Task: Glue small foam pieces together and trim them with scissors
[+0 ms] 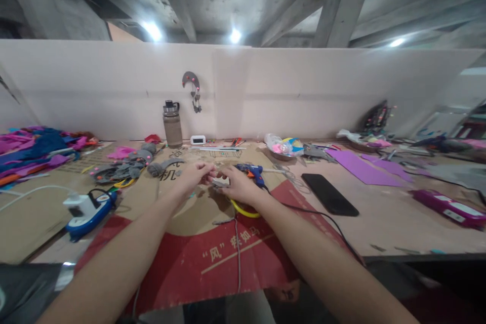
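Observation:
Over the middle of the cardboard sheet (182, 263), both hands meet. My right hand (241, 186) is closed, its fingers on a small flat grey piece (219, 182), perhaps felt. Close beside it, my left hand (200, 173) has thumb and fingers pinched together; whatever they hold is too small to make out. A blue glue gun (256, 173) lies just behind my right hand, its black cord running right. Partly hidden under that hand is a yellow loop (246, 210). From near the loop a thin grey cord (238, 253) hangs toward the front edge.
Grey felt pieces (125, 168) and a blue power strip (91, 217) lie left. A bottle (173, 126) and a small white clock (198, 140) stand at the back. To the right are a black phone (329, 194), purple sheets (364, 166) and a magenta box-shaped object (450, 208).

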Demonstrator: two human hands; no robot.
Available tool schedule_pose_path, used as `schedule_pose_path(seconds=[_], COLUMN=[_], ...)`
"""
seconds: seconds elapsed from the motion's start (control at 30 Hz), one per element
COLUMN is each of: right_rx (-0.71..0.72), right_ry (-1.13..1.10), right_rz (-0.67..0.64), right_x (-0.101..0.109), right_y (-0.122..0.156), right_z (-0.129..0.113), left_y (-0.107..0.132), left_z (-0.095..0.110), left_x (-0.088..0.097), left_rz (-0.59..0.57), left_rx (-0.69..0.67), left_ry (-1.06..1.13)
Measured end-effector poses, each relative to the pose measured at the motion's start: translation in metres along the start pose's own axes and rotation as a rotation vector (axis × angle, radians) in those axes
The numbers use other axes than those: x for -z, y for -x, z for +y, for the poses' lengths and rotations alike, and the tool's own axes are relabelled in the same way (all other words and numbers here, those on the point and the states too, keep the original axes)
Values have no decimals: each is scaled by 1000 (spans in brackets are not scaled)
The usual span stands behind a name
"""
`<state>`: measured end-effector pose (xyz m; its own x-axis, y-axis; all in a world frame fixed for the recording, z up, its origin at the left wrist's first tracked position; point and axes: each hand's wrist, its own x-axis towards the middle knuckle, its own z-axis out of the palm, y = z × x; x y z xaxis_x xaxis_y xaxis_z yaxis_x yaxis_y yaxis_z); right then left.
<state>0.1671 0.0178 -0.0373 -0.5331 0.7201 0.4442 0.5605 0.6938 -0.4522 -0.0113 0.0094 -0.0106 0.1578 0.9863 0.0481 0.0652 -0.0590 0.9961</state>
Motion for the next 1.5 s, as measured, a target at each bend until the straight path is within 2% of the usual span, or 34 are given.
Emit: schedule_pose_path(seconds=[0.17, 0.3, 0.37, 0.5, 0.57, 0.7, 0.8, 0.9, 1.0, 1.13, 1.33, 1.5], right_rx=[3, -27, 7, 168, 200, 205, 137, -43, -212, -341, -337, -338], right_ry=[67, 39, 50, 47, 28, -13, -89, -265, -496, -680, -681, -615], right_rz=[-122, -180, -137, 82, 166, 216, 259, 280, 174, 48, -15, 134], right_x=[0, -2, -1, 6, 9, 11, 7, -1, -11, -17, -7, 2], right_y=[-1, -2, -2, -1, -1, -1, -2, -5, -6, -7, -6, -10], right_z=[-2, -1, -1, -5, -6, -8, -8, -5, 0, 2, 6, 14], left_y=[-2, -1, 0, 0, 0, 1, 2, 2, 2, 1, -5, -10], left_z=[-3, -3, -1, 4, 6, 8, 7, 6, 5, 4, 3, -5], left_x=[2, 0, 0, 2, 4, 4, 2, 0, -1, 0, 13, 17], left_rz=[35, 15, 7, 62, 94, 65, -16, -47, -66, -44, 56, 90], left_rx=[-16, -14, -7, -26, -36, -55, -54, -41, -18, 30, 104, 239], left_ry=[5, -25, -23, 22, 43, 60, 56, 59, 77, 82, 125, 113])
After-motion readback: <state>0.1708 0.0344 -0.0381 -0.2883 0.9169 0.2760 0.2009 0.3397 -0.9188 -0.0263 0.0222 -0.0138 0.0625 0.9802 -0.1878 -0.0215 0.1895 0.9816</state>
